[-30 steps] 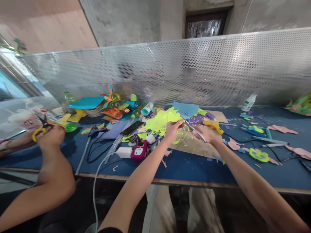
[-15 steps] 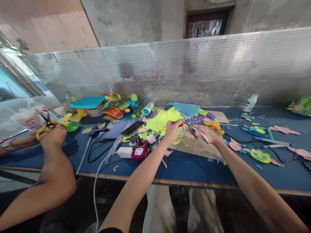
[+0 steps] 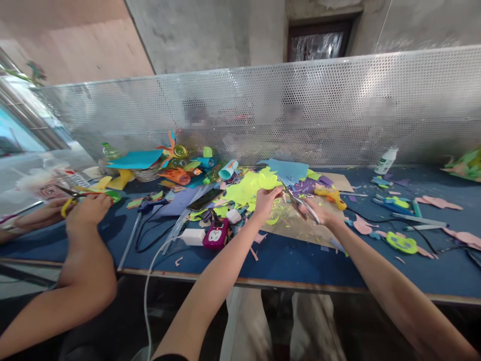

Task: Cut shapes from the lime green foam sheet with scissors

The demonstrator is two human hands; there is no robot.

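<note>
My left hand (image 3: 266, 199) pinches the near edge of a yellow-green sheet of paper (image 3: 268, 179), its fingers closed. More yellow-green paper (image 3: 240, 193) lies in a heap just to the left. In my right hand (image 3: 323, 210) is a pair of metal scissors (image 3: 294, 198), fingers through the handles. Its blades point up and to the left, touching or very close to the paper's right edge; which of the two I cannot tell. Beneath both hands lies a brown paper sheet (image 3: 296, 225) strewn with small yellow-green scraps.
On the left, another person's hands (image 3: 87, 210) hold yellow-handled scissors and something green. A purple charger (image 3: 217, 234) and a phone (image 3: 205, 199) lie beside my left forearm. A yellow glue gun (image 3: 331, 197), pens (image 3: 423, 219) and a white bottle (image 3: 386, 161) are rightward. Perforated metal panel (image 3: 263, 115) behind.
My hands and the scissors have hardly moved. At the left, the other person's right hand and yellow-handled scissors have shifted slightly right, and the scissors lie flatter.
</note>
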